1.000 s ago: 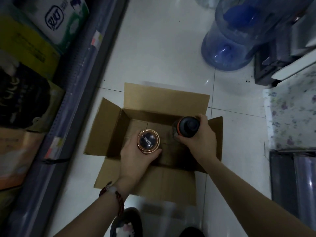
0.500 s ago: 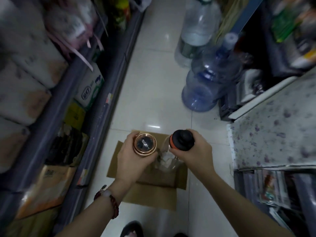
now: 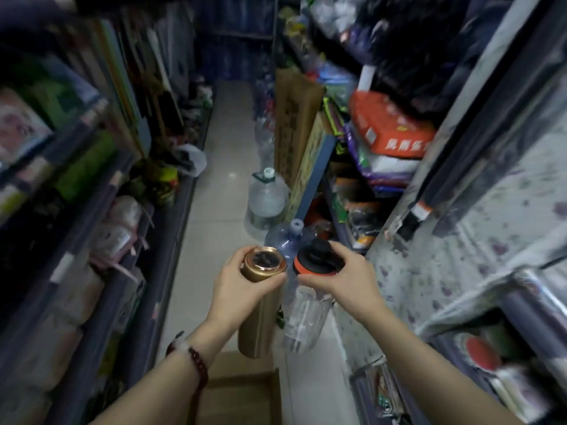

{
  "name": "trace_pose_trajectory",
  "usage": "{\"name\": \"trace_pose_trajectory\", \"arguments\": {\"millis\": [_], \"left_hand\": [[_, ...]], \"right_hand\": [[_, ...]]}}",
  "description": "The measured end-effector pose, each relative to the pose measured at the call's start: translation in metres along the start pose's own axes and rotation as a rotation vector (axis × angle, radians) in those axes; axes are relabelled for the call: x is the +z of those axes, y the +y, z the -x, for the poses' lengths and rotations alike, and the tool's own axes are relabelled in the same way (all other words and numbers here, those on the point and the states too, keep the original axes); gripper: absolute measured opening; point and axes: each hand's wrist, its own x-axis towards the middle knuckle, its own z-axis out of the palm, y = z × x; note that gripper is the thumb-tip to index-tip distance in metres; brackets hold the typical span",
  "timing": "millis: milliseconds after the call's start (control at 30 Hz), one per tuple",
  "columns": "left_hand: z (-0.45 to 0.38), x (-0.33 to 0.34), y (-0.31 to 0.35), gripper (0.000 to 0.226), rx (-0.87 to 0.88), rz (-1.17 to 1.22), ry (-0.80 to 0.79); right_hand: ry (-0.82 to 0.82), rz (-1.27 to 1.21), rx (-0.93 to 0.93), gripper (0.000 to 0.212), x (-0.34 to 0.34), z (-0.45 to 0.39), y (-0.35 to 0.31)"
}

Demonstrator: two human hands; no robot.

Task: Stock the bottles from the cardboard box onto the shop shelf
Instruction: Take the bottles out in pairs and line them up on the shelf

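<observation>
Item: cardboard box [image 3: 242, 391], on the floor at our feet, flaps open, now below and behind our hands. A second ago both bottles were down inside it; they have since come up and clear of it.

Item: left hand [image 3: 242, 286], grip closed around the upper body of the gold bottle [image 3: 260, 305], held upright, cap toward us. A beaded bracelet [image 3: 196, 363] sits on that wrist.

Item: right hand [image 3: 346, 280], grip closed around the neck of the clear bottle [image 3: 306, 314], just under its black-and-orange lid [image 3: 316, 262]. The two bottles hang side by side, very near or touching; we cannot tell which.

Change noted: our view has lifted from the box to the aisle. We judge the pick step done and the carry to a shelf under way; neither bottle is placed yet.

Item: right shelf [image 3: 460, 240], lined with flowered paper, a bare stretch just beside the right hand. This looks the nearest open spot, though its front edge must be cleared.

Item: left shelving [image 3: 101, 234], packed with wrapped goods; little room shows.

Item: floor [image 3: 221, 191], a narrow strip between the racks. Blue water jug [image 3: 285, 237] and clear water jug [image 3: 267, 200] stand ahead on the right, narrowing the way forward.
</observation>
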Motion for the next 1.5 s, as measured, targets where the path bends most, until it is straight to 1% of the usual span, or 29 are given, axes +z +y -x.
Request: {"name": "trace_pose_trajectory", "arguments": {"millis": [133, 200, 267, 300, 467, 600, 733, 833, 933, 967, 1033, 1100, 1133, 1167, 1233, 1333, 1367, 1500], "left_hand": [[-0.012, -0.003, 0.079, 0.048, 0.105, 0.035, -0.072], [-0.017, -0.001, 0.106, 0.058, 0.148, 0.041, -0.082], [-0.017, 0.003, 0.144, 0.072, 0.191, 0.049, -0.112], [-0.016, 0.005, 0.163, 0.075, 0.209, 0.060, -0.138], [0.005, 0.024, 0.251, 0.060, 0.362, 0.102, -0.289], [0.040, 0.050, 0.318, 0.059, 0.468, 0.154, -0.393], [0.080, 0.084, 0.377, 0.067, 0.519, 0.203, -0.485], [0.119, 0.108, 0.416, 0.059, 0.552, 0.258, -0.570], [0.161, 0.132, 0.453, 0.035, 0.584, 0.321, -0.697], [0.174, 0.140, 0.464, 0.032, 0.607, 0.327, -0.729], [0.203, 0.151, 0.486, 0.043, 0.657, 0.359, -0.776], [0.228, 0.159, 0.509, 0.052, 0.690, 0.384, -0.804], [0.240, 0.162, 0.520, 0.054, 0.707, 0.404, -0.822], [0.252, 0.165, 0.532, 0.059, 0.732, 0.422, -0.840], [0.276, 0.166, 0.556, 0.069, 0.792, 0.460, -0.877], [0.309, 0.157, 0.593, 0.071, 0.878, 0.559, -0.907], [0.319, 0.153, 0.605, 0.071, 0.913, 0.587, -0.898], [0.350, 0.144, 0.641, 0.067, 1.090, 0.683, -0.776]], "right_hand": [[0.120, -0.047, -0.024, 0.058, -0.061, 0.008, -0.058], [0.164, -0.064, -0.027, 0.061, -0.084, 0.013, -0.078], [0.270, -0.091, -0.023, 0.063, -0.112, 0.024, -0.097], [0.325, -0.102, -0.021, 0.062, -0.126, 0.031, -0.106], [0.510, -0.100, -0.024, 0.049, -0.200, 0.078, -0.149], [0.650, -0.016, -0.037, 0.044, -0.262, 0.129, -0.181], [0.760, 0.051, -0.048, 0.040, -0.321, 0.184, -0.212], [0.850, 0.134, -0.034, 0.044, -0.362, 0.227, -0.227], [0.918, 0.217, -0.009, 0.049, -0.397, 0.273, -0.239], [0.944, 0.240, 0.006, 0.050, -0.409, 0.288, -0.243], [0.998, 0.280, 0.020, 0.057, -0.432, 0.317, -0.253], [1.068, 0.340, 0.023, 0.077, -0.454, 0.345, -0.263], [1.104, 0.360, 0.021, 0.082, -0.463, 0.359, -0.271], [1.136, 0.368, 0.017, 0.082, -0.470, 0.373, -0.279], [1.186, 0.411, 0.000, 0.067, -0.482, 0.401, -0.301], [1.235, 0.470, -0.081, 0.040, -0.495, 0.436, -0.336], [1.254, 0.484, -0.110, 0.039, -0.498, 0.446, -0.347], [1.381, 0.666, -0.230, 0.051, -0.509, 0.474, -0.379]]}}
